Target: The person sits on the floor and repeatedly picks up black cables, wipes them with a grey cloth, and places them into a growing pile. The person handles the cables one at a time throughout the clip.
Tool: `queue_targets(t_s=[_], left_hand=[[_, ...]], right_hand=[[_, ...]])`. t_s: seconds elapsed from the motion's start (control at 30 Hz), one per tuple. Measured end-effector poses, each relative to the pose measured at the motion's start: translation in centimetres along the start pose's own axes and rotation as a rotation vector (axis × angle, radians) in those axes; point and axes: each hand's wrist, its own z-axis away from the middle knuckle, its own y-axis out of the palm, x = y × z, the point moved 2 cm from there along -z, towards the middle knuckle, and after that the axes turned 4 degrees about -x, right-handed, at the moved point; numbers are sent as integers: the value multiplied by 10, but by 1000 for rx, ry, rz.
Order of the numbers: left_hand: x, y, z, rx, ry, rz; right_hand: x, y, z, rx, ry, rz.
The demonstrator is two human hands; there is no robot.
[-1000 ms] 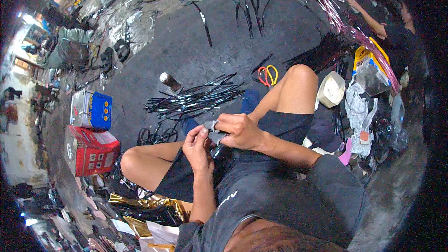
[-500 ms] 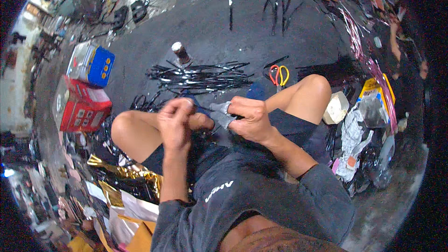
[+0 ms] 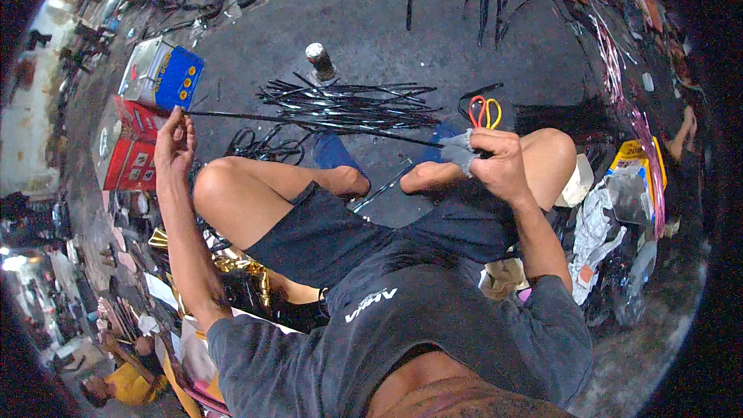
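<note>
A thin black strip (image 3: 240, 116) is stretched between my two hands, above my folded legs. My left hand (image 3: 176, 145), out by the boxes, pinches its left end. Over on the right, my right hand (image 3: 499, 159) is closed on a crumpled grey cloth (image 3: 458, 151), and the strip runs into that cloth. Beyond the strip lies a loose pile of shiny black strips (image 3: 348, 101) on the dark floor. Scissors with red and yellow handles (image 3: 485, 111) rest just past my right hand. Behind the pile stands a short, white-topped cylinder (image 3: 320, 63).
A blue-and-white box (image 3: 174, 77) and a red box (image 3: 131, 147) sit at the left. Looped black strips (image 3: 263, 147) lie near my left knee. Pink metallic strips (image 3: 642, 155) and a yellow package (image 3: 623, 156) are at the right. Another person (image 3: 131, 382) is at lower left.
My hands have moved apart from close together over my lap, the left one far to the left and the right one rightward with the cloth. The strip now spans between them.
</note>
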Motion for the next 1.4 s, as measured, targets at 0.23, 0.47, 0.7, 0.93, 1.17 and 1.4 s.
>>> queue_targets(t_s=[0.23, 0.47, 0.7, 0.93, 1.17, 1.4], left_hand=[[44, 8, -53, -56, -69, 16], [86, 55, -51, 34, -208, -218], [129, 35, -60, 247, -21, -872], [177, 16, -50, 278, 232, -862], [218, -89, -28, 27, -139, -823], [221, -165, -8, -334, -210, -655]], right_hand=[[-26, -27, -7, 44, -7, 108], [-71, -92, -28, 26, 107, 338], [-179, -162, -115, 62, 329, 647], [-438, -178, -189, -18, 614, 843], [-523, -100, -244, -348, 882, 539], [-543, -83, -274, -320, 883, 368]])
